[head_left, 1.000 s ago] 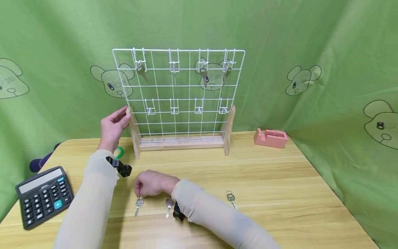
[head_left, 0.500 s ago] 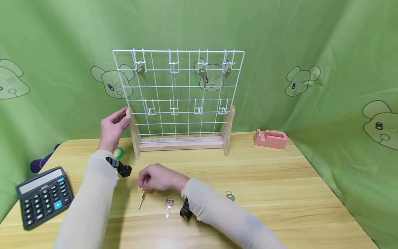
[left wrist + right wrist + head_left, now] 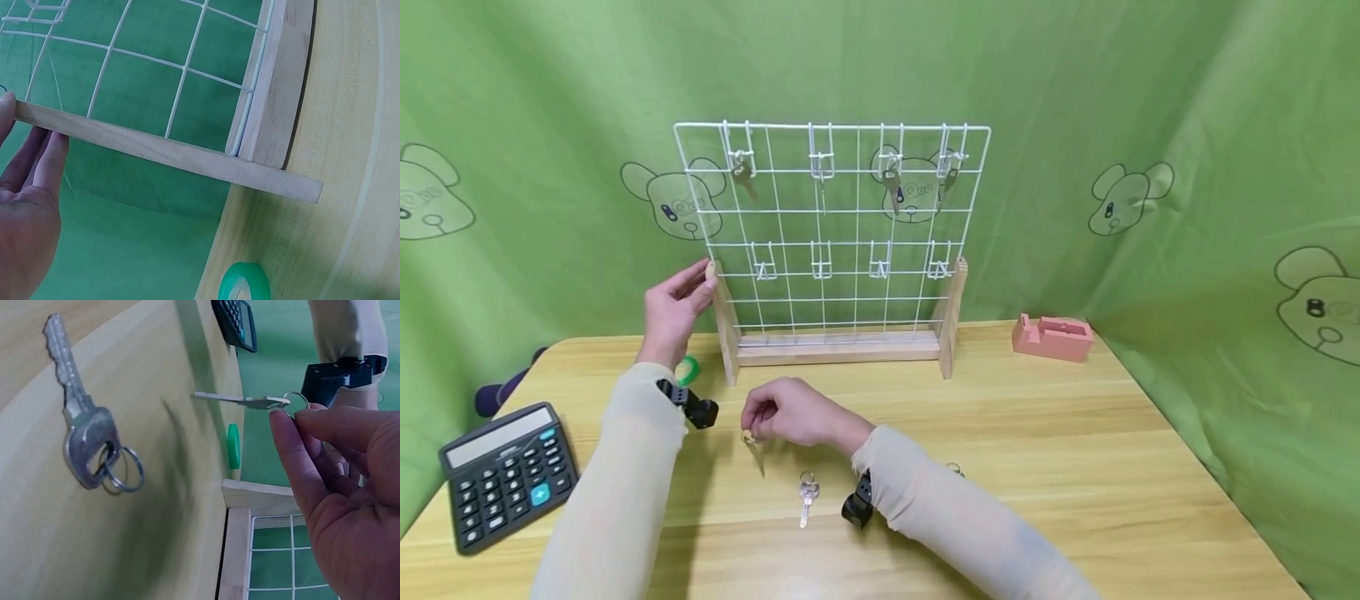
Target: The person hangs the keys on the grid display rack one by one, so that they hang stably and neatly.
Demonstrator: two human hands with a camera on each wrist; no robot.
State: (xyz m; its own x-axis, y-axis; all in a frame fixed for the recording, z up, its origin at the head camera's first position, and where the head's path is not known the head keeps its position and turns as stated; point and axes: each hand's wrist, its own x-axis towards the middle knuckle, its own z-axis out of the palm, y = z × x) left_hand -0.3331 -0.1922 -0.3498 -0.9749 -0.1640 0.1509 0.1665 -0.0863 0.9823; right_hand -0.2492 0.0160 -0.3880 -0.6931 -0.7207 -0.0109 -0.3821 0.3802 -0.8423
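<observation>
My left hand grips the top of the left wooden post of a white wire grid rack, thumb on one side and fingers on the other. My right hand pinches the small ring of a key between thumb and fingertips, the key hanging above the table. Below it, another key with a ring lies flat on the wood. A third key is mostly hidden behind the right sleeve. Keys hang from the rack's upper row of hooks; the lower hooks carry none.
A black calculator lies at the left of the table. Behind the left wrist is a green tape roll. A pink tape dispenser stands at the back right, and a purple object shows past the left edge.
The right hand has lifted the leftmost key off the table by its ring and carried it toward the rack and slightly right. The left hand stays on the post.
</observation>
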